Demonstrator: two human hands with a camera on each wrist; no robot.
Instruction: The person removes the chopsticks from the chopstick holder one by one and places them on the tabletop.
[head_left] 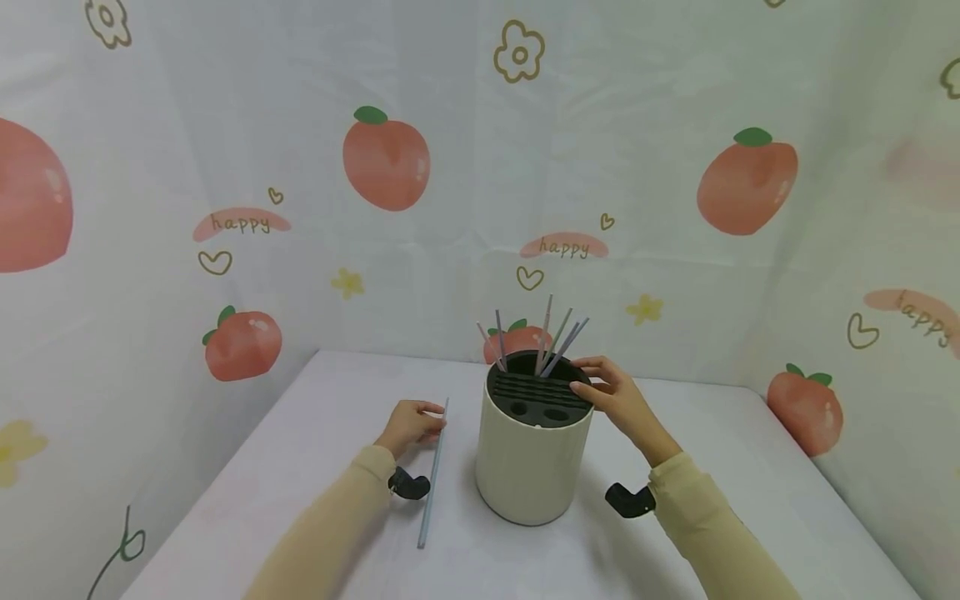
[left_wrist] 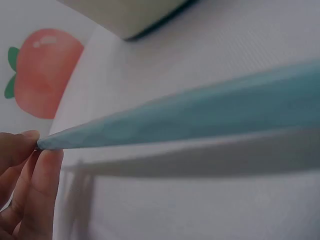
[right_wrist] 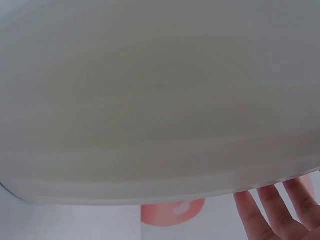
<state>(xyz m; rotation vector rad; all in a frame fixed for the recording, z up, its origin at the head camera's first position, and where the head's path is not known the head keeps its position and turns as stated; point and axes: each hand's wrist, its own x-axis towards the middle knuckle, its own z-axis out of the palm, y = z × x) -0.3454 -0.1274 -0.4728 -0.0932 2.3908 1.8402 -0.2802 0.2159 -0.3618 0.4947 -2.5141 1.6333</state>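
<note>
The left hand (head_left: 408,426) pinches the far end of a pale blue straw (head_left: 433,475) between thumb and fingertips, the straw lying flat on the white table (head_left: 300,467) just left of the cream holder (head_left: 531,467), probably to tip it up. The right hand (head_left: 611,393) rests with fingers relaxed on the holder's rim, gripping nothing, seemingly steadying it beside the straws already standing (head_left: 555,337) in its slotted black top.

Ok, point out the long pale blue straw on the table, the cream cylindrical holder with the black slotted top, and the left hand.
Pale blue straw (head_left: 432,477), head view, mid-length.
Cream cylindrical holder (head_left: 528,467), head view, front wall.
Left hand (head_left: 408,425), head view, back of the hand pinching the straw's far end.
</note>
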